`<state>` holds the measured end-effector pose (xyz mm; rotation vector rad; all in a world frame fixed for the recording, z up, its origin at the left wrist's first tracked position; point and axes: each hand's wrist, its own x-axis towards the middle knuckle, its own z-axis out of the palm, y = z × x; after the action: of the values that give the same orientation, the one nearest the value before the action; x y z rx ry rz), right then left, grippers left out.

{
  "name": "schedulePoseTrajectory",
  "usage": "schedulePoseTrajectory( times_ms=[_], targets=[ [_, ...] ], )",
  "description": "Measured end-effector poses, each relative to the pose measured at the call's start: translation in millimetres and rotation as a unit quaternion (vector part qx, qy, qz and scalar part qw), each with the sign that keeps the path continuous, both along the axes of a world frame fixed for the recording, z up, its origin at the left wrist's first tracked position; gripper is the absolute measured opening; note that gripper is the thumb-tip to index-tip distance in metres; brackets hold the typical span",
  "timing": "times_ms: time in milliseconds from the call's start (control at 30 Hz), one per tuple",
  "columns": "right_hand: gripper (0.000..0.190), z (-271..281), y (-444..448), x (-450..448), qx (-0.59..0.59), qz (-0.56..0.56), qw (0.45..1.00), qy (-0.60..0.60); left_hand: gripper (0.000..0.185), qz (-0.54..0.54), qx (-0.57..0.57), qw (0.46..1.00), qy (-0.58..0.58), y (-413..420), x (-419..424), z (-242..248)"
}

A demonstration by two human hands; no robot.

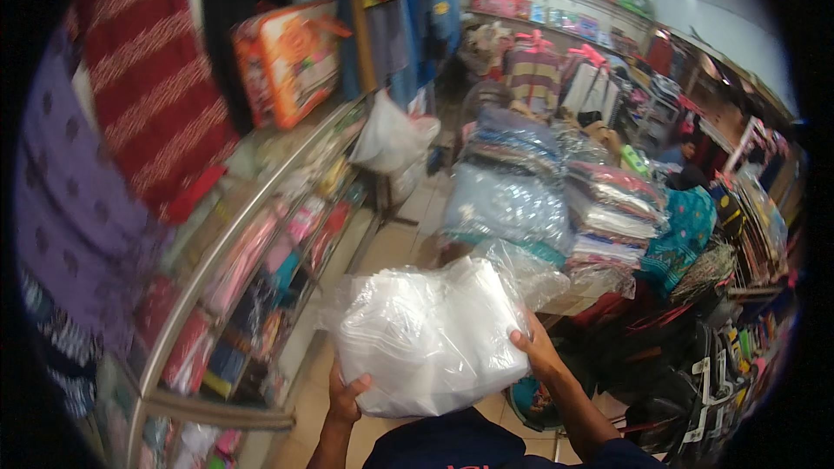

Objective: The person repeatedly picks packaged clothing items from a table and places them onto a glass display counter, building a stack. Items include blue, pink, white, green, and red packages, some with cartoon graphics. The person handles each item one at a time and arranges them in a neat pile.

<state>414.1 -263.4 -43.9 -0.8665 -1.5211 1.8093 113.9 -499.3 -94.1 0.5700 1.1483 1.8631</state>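
Note:
A bulky bundle of folded white, translucent plastic bags [430, 339] in a clear wrapper is held up before my chest. My left hand [346, 391] grips its lower left corner, thumb on the near face and fingers hidden behind. At the right side, my right hand [537, 345] holds it the same way, thumb in front. The wrapper's loose clear end [528, 273] sticks out past the upper right of the bundle. Just beyond it stand stacks of plastic-wrapped folded clothes [511, 198].
A metal-framed glass display case [215, 234] with packed garments runs along my left. On it stands an orange box [296, 62]; a white plastic bag [391, 133] hangs at its far end. Black hangers [710, 384] crowd the right. A round tub [531, 404] sits on the tiled floor.

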Motion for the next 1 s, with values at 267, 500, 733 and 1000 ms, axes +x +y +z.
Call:
schedulePoseTrajectory(
  times_ms=[267,500,733,1000],
  targets=[
    [0.097,-20,-132,-86,-0.11,0.154,0.982,-0.011,0.085,0.203,0.05,0.974,-0.085,-223,11,-28],
    [0.099,-31,-194,-182,0.145,0.292,0.945,0.032,0.108,0.382,0.066,0.921,-0.028,-346,24,-21],
    [0.097,-32,-255,-306,0.014,0.383,0.924,0.011,0.119,0.562,0.044,0.826,-0.017,-412,45,13],
    [0.095,1,-332,-439,-0.278,0.516,0.808,-0.067,0.121,0.672,0.039,0.739,-0.036,-459,14,10]
  ],
)
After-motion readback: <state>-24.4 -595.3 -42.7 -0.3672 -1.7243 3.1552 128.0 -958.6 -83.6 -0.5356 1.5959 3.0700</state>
